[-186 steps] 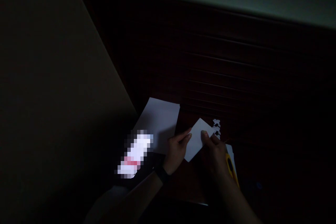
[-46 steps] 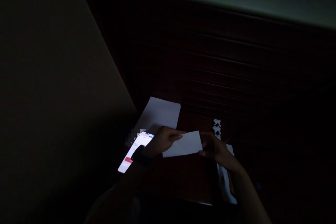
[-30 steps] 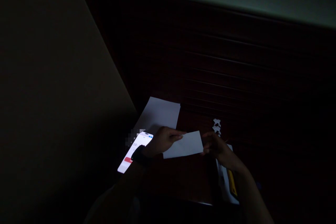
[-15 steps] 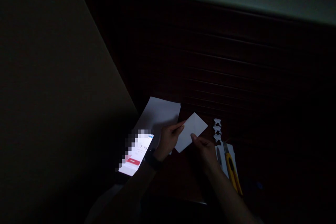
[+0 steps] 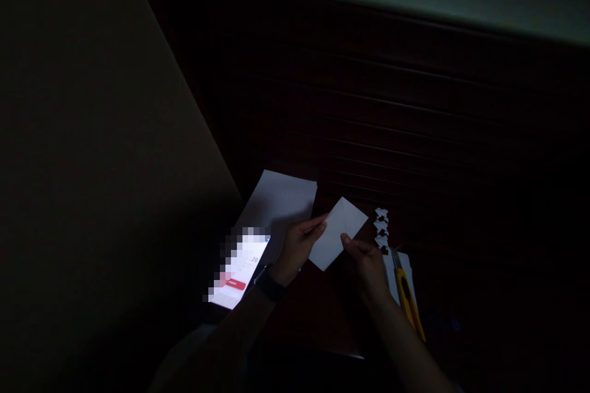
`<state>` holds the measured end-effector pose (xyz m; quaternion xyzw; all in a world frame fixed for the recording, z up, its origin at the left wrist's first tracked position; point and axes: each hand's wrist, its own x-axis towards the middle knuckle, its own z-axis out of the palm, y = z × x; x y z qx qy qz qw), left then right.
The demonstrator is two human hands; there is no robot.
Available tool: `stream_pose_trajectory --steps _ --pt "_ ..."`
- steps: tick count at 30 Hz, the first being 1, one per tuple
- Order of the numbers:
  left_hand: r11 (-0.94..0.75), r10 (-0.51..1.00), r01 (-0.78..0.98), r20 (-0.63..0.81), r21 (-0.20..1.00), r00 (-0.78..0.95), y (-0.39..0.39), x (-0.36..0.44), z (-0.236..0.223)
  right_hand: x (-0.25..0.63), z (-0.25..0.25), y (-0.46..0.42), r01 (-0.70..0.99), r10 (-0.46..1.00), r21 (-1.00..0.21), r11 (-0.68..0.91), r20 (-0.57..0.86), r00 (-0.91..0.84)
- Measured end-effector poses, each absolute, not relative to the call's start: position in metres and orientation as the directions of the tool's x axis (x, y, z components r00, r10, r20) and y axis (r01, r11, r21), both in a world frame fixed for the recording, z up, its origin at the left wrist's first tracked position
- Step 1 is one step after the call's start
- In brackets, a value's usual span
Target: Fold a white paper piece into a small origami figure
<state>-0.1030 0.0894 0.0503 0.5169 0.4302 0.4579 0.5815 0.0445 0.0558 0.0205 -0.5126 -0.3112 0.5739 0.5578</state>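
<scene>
A small white sheet of paper (image 5: 335, 239) with crease lines is held tilted between my two hands above the dark table. My left hand (image 5: 297, 250), with a dark band at the wrist, pinches its left edge, thumb on top. On the lower right edge, my right hand (image 5: 366, 261) grips the paper with its thumb on the upper face and the fingers underneath. Beyond my left hand lies a stack of larger white paper (image 5: 283, 196), partly hidden by that hand. Right of my right hand rests a yellow utility knife (image 5: 408, 301) on white paper pieces (image 5: 405, 261).
A lit phone (image 5: 237, 276) with a red button on its screen stands left of my left wrist. Several small folded paper pieces (image 5: 381, 228) sit in a column at the right. A dark slatted panel (image 5: 391, 98) rises behind, and a plain pale surface (image 5: 92, 135) borders the left.
Both hands and the held paper have shifted slightly to the right. My right thumb has slid a little up and right along the paper. The phone's displayed number has changed.
</scene>
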Motion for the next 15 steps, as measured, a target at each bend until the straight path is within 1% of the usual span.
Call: stream_pose_trajectory --steps 6,10,13,15 --pt "0.006 0.986 -0.090 0.010 0.996 0.167 0.088 -0.099 0.047 0.045 0.022 0.056 -0.328 0.947 -0.928 -0.175 -0.250 0.202" --pt "0.008 0.992 -0.077 0.002 0.997 0.122 0.088 -0.097 0.044 0.043 0.017 0.055 -0.343 0.951 -0.924 -0.171 -0.246 0.188" --pt "0.020 0.993 -0.072 -0.012 0.997 0.113 0.087 -0.096 0.043 0.043 0.014 0.055 -0.311 0.953 -0.937 -0.162 -0.230 0.198" --pt "0.026 0.994 -0.101 -0.015 0.995 0.110 0.086 -0.096 0.043 0.043 0.013 0.055 -0.281 0.952 -0.949 -0.141 -0.208 0.225"
